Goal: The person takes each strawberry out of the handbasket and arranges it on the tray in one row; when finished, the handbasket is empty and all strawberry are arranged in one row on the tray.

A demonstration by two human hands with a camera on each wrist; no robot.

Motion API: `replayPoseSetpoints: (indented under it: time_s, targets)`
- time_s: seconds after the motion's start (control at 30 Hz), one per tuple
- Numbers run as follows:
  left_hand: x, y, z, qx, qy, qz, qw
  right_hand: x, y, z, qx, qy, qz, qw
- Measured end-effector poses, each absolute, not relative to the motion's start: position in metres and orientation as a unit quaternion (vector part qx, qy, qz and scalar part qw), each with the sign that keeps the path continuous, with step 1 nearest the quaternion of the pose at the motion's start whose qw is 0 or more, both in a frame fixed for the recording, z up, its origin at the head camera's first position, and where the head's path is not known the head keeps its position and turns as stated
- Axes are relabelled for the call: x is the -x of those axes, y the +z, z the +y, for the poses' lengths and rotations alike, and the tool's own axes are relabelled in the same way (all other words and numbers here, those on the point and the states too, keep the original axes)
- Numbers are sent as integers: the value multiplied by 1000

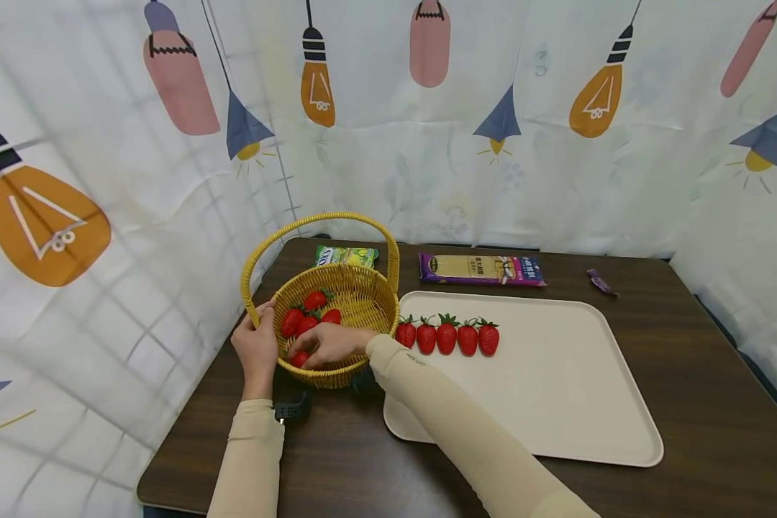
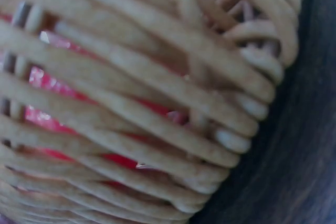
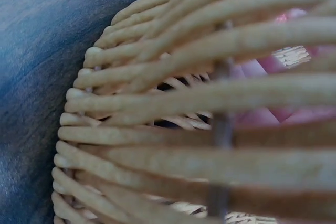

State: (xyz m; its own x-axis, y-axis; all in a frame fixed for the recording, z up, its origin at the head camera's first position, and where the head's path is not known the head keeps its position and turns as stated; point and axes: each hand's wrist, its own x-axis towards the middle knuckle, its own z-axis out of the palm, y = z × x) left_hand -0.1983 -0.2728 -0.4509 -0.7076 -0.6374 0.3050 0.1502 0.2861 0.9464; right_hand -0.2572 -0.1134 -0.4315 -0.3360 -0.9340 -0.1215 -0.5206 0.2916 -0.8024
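Note:
A yellow wicker basket (image 1: 369, 295) with a tall handle holds several red strawberries (image 1: 291, 321). The left hand (image 1: 259, 350) grips the basket's left rim near the foot of the handle. Inside the basket, the right hand (image 1: 330, 344) has its fingers curled on a strawberry (image 1: 299, 358) near the front left wall. The left wrist view is filled by the basket's weave (image 2: 136, 93), with red showing through the gaps. Through the weave (image 3: 157, 150) in the right wrist view, parts of fingers show, blurred. Several strawberries (image 1: 447, 335) lie in a row on a beige tray (image 1: 544, 388).
Behind the basket lies a green packet (image 1: 346, 256). A purple and yellow noodle packet (image 1: 482, 269) lies behind the tray, and a small purple wrapped item (image 1: 601, 282) is at the back right. All stand on a dark wooden table (image 1: 706, 360), with patterned curtains around it.

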Motion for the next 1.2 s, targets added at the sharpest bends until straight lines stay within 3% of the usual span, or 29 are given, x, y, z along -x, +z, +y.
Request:
replayPoseSetpoints:
  time_s: [0.4,0.73,1.2]
  targets:
    - [199,-451,-273,-171,-582,-725,327,256,-433,-111,474,-334,763,286]
    - [200,-452,-273,-171,-576,-723,342,257,-428,-104,425,-418,774,215]
    - [198,-451,-274,-172,-562,-738,332,231,-392,-84,488,-381,773,138]
